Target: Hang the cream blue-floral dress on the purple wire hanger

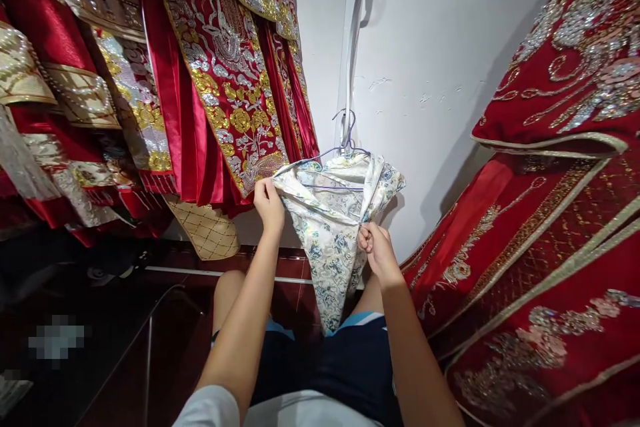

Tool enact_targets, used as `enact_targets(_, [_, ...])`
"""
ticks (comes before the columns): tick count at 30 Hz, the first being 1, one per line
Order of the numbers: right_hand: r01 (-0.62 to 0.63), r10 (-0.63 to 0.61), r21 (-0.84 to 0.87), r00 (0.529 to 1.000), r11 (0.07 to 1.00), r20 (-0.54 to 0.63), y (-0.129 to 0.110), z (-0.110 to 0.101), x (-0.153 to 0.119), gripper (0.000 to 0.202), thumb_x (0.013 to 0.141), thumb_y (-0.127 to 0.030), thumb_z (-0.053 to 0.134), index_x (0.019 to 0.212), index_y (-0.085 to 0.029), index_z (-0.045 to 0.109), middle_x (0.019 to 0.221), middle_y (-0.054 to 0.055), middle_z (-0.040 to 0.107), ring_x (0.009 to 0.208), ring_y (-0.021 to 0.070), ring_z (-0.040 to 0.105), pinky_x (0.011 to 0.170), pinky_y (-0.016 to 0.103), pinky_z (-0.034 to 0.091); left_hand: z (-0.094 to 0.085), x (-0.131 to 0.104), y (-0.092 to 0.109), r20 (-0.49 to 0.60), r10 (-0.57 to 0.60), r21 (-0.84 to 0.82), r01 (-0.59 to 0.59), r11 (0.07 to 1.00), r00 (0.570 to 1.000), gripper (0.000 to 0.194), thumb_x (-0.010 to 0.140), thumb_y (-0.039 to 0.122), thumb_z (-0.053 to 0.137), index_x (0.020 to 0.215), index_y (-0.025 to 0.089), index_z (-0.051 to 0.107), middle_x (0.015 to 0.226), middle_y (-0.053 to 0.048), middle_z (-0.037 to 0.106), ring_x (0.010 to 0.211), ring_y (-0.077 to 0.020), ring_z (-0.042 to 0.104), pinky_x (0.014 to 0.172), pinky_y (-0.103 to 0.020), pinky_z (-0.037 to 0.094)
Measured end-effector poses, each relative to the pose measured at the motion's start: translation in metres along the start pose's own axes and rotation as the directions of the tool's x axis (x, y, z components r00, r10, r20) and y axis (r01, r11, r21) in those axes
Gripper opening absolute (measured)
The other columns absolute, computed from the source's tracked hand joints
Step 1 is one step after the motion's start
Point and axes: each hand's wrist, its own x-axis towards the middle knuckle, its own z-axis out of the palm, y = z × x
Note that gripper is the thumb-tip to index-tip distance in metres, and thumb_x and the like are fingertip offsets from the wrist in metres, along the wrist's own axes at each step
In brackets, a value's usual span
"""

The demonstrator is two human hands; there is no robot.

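Observation:
A pale garment with a blue floral print (327,250) hangs on a thin purple hanger (353,123) in front of me. My left hand (270,203) pinches the garment's upper left edge, near the shoulder. Lower down and to the right, my right hand (377,245) is closed on the garment's front edge, below the neckline. Cloth between the two hands is drawn across, and the hanger's bar shows through the open neck. The garment's lower end narrows down between my knees.
Red embroidered garments (227,80) with gold and silver hang at the left. A large beaded red garment (550,213) fills the right side. Behind the hanger, a metal pole (350,47) stands against the white wall (430,47). A dark glossy surface (100,327) lies at lower left.

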Motion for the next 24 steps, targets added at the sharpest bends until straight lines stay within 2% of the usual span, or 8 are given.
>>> enact_targets(2, [-0.035,0.034,0.003,0.998,0.999,0.056,0.005,-0.001,-0.007,0.03,0.075,-0.037,0.063,0.054,-0.022,0.047,0.044,-0.005,0.042,0.04,0.0071,0.029,0.041,0.022,0.019,0.0,0.01,0.0,0.059,0.099,0.052,-0.102,0.993,0.993,0.018,0.097,0.026,0.053,0.081,0.018,0.057,0.076,0.002,0.052,0.076,-0.0125,0.049,0.075,-0.019,0.037])
enact_targets(4, [-0.055,0.058,-0.025,0.993,0.998,0.106,0.007,0.006,-0.011,0.029,0.076,-0.036,0.062,0.055,-0.021,0.049,0.044,-0.004,0.045,0.041,0.0069,0.031,0.042,0.022,0.02,0.002,0.023,-0.002,0.069,0.077,0.048,-0.08,0.996,0.995,0.02,0.098,0.025,0.051,0.08,0.018,0.055,0.075,0.002,0.051,0.073,-0.0121,0.047,0.073,-0.019,0.037])
enact_targets(7, [-0.06,0.072,-0.081,0.984,0.995,0.162,0.006,0.022,-0.012,0.028,0.079,-0.035,0.061,0.057,-0.02,0.052,0.046,-0.003,0.049,0.042,0.0071,0.035,0.043,0.021,0.023,0.005,0.038,-0.006,0.022,-0.119,-0.005,0.119,0.993,0.993,0.021,0.097,0.019,0.049,0.077,0.017,0.056,0.073,0.003,0.052,0.07,-0.011,0.047,0.07,-0.018,0.037])
enact_targets(10, [-0.055,0.074,-0.106,0.979,0.993,0.19,0.003,0.035,-0.012,0.026,0.079,-0.033,0.06,0.057,-0.02,0.053,0.047,-0.003,0.051,0.043,0.0076,0.038,0.044,0.021,0.025,0.004,0.044,-0.009,-0.022,-0.353,-0.101,0.349,0.932,0.935,0.02,0.094,0.016,0.051,0.075,0.016,0.056,0.067,0.004,0.05,0.062,-0.0092,0.045,0.063,-0.018,0.036])
enact_targets(17, [-0.041,0.053,-0.09,0.989,0.995,0.137,0.004,0.03,-0.019,0.027,0.077,-0.037,0.061,0.057,-0.02,0.053,0.047,-0.003,0.05,0.043,0.008,0.038,0.043,0.022,0.025,0.0,0.034,0.005,0.089,-0.579,-0.26,0.58,0.772,0.81,0.026,0.09,0.021,0.06,0.066,0.016,0.05,0.058,0.005,0.046,0.052,-0.0081,0.041,0.055,-0.02,0.036])
enact_targets(21, [-0.021,0.023,-0.03,0.998,0.999,0.059,0.003,0.026,-0.017,0.028,0.076,-0.038,0.063,0.057,-0.021,0.051,0.047,-0.004,0.047,0.043,0.0077,0.036,0.043,0.022,0.023,0.002,0.034,0.019,0.067,-0.37,-0.241,0.375,0.895,0.926,0.033,0.09,0.021,0.062,0.061,0.018,0.045,0.055,0.006,0.04,0.05,-0.0071,0.036,0.051,-0.018,0.034])
enact_targets(23, [-0.013,0.017,-0.046,0.996,0.999,0.083,0.0,0.029,-0.014,0.029,0.077,-0.039,0.063,0.057,-0.021,0.051,0.048,-0.004,0.046,0.044,0.0078,0.037,0.043,0.023,0.024,0.007,0.037,0.025,0.057,-0.363,-0.288,0.363,0.886,0.93,0.031,0.091,0.022,0.061,0.063,0.017,0.049,0.058,0.005,0.045,0.053,-0.008,0.042,0.053,-0.018,0.039])
enact_targets(24, [-0.009,0.016,-0.06,0.994,0.998,0.109,-0.001,0.031,-0.013,0.028,0.077,-0.039,0.063,0.058,-0.021,0.052,0.048,-0.004,0.047,0.044,0.008,0.038,0.043,0.023,0.025,0.01,0.037,0.026,0.092,-0.431,-0.328,0.436,0.838,0.897,0.028,0.092,0.023,0.06,0.066,0.016,0.053,0.06,0.003,0.049,0.055,-0.0093,0.048,0.055,-0.02,0.043])
